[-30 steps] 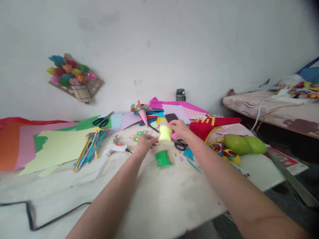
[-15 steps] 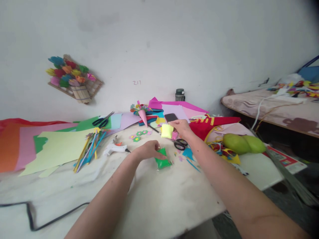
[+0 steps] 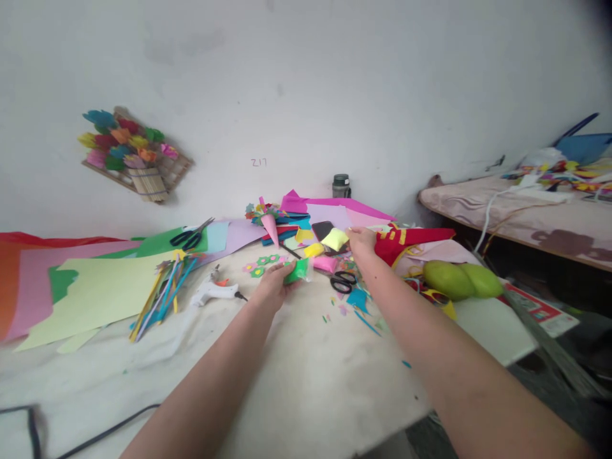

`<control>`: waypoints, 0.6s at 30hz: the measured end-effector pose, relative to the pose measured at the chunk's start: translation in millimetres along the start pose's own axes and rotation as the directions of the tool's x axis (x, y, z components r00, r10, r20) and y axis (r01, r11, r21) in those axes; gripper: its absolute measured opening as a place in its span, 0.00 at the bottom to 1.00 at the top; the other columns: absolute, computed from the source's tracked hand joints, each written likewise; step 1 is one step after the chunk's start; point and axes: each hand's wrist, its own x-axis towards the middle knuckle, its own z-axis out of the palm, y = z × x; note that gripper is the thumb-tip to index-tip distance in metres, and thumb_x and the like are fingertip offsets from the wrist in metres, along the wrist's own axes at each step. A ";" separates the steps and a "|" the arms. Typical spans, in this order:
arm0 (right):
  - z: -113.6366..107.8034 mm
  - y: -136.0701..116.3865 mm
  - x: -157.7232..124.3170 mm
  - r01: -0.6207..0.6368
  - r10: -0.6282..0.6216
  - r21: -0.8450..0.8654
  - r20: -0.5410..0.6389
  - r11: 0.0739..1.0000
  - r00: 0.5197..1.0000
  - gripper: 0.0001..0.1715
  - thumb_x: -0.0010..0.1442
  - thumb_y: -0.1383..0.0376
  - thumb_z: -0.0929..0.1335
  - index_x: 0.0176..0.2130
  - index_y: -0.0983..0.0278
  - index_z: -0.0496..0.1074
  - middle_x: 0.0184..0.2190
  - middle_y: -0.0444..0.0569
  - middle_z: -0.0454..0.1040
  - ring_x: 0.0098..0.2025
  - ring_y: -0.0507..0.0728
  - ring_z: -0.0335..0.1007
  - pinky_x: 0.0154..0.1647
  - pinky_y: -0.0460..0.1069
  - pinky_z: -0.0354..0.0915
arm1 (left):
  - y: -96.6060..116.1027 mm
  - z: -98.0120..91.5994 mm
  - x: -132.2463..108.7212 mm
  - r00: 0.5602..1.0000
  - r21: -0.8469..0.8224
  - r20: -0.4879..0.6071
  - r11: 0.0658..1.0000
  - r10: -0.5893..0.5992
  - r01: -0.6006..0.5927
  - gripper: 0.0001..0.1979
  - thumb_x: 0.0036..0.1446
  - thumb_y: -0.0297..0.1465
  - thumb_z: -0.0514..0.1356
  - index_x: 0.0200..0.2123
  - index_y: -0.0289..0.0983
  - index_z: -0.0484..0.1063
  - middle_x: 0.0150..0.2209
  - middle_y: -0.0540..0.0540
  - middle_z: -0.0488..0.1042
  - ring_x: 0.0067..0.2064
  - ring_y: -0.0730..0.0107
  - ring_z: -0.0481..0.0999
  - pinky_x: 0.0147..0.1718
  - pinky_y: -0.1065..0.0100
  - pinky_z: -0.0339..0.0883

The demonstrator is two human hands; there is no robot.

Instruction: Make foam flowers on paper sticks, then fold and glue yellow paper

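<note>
My left hand grips a green clay packet, its clear wrapper edge sticking out to the right. Farther off, my right hand pinches the right end of a pale yellow clay packet, beside a black phone; its fingertips are partly hidden. Between the hands lie a darker yellow packet and a pink packet. Black-handled scissors rest just in front of the pink packet. Small foam flowers in green and pink lie behind my left hand.
A white glue gun and paper strips lie at left, near coloured sheets and dark scissors. A pink paper cone holds small flowers. Green fruits sit at right. Scraps lie by the scissors.
My left hand has lifted the green packet and moved it away from me and slightly left. The right hand has shifted right with the pale yellow packet, uncovering the darker yellow and pink packets.
</note>
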 end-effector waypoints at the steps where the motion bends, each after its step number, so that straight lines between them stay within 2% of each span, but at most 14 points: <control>1: -1.7 0.8 2.4 -0.017 0.016 -0.024 -0.018 1.000 1.000 0.21 0.50 0.61 0.65 0.41 0.71 0.74 0.22 0.52 0.74 0.20 0.55 0.68 0.18 0.46 0.62 | -0.6 2.2 1.9 1.000 -0.027 -0.023 1.000 -0.004 0.003 0.08 0.44 0.27 0.63 0.30 0.34 0.68 0.28 0.48 0.70 0.25 0.75 0.71 0.20 0.71 0.69; 4: -5.5 3.7 4.1 -0.085 0.071 -0.162 -0.091 0.983 0.993 0.19 0.49 0.63 0.65 0.41 0.69 0.74 0.28 0.54 0.76 0.26 0.56 0.71 0.23 0.46 0.63 | -2.5 9.4 6.1 0.998 -0.074 -0.059 0.997 -0.012 0.008 0.05 0.47 0.26 0.61 0.30 0.33 0.68 0.26 0.49 0.69 0.23 0.76 0.70 0.18 0.72 0.68; 10: -8.4 5.9 -10.8 -0.098 0.089 -0.476 -0.041 0.874 0.995 0.19 0.47 0.66 0.66 0.41 0.62 0.73 0.39 0.54 0.74 0.38 0.60 0.70 0.32 0.49 0.62 | -9.6 21.6 8.6 0.998 -0.195 -0.052 0.981 -0.022 0.012 0.04 0.48 0.26 0.61 0.27 0.33 0.67 0.24 0.49 0.69 0.21 0.78 0.69 0.18 0.75 0.67; 13: -11.1 -2.3 -19.3 -0.008 -0.025 -0.582 -0.049 0.813 0.998 0.20 0.49 0.65 0.66 0.44 0.61 0.71 0.40 0.54 0.73 0.43 0.60 0.67 0.36 0.50 0.61 | -12.2 22.9 9.4 0.999 -0.227 -0.038 0.974 -0.015 0.006 0.05 0.47 0.26 0.62 0.28 0.34 0.67 0.25 0.50 0.70 0.21 0.77 0.70 0.19 0.75 0.68; 15: -13.0 -10.5 -22.6 0.053 -0.126 -0.622 -0.074 0.781 0.989 0.17 0.50 0.63 0.66 0.42 0.62 0.71 0.40 0.54 0.73 0.45 0.60 0.65 0.38 0.50 0.60 | -12.6 21.9 10.0 0.999 -0.245 -0.046 0.969 0.004 -0.015 0.05 0.47 0.26 0.61 0.29 0.34 0.67 0.25 0.50 0.70 0.21 0.77 0.70 0.19 0.74 0.68; 18: -12.4 -22.7 -25.1 0.052 -0.134 -0.570 -0.102 0.820 0.986 0.11 0.52 0.60 0.65 0.34 0.62 0.73 0.35 0.52 0.74 0.40 0.58 0.67 0.36 0.49 0.60 | -11.5 19.5 9.7 0.997 -0.259 -0.065 0.965 0.029 -0.044 0.06 0.47 0.26 0.61 0.30 0.34 0.67 0.24 0.51 0.69 0.20 0.78 0.69 0.18 0.75 0.67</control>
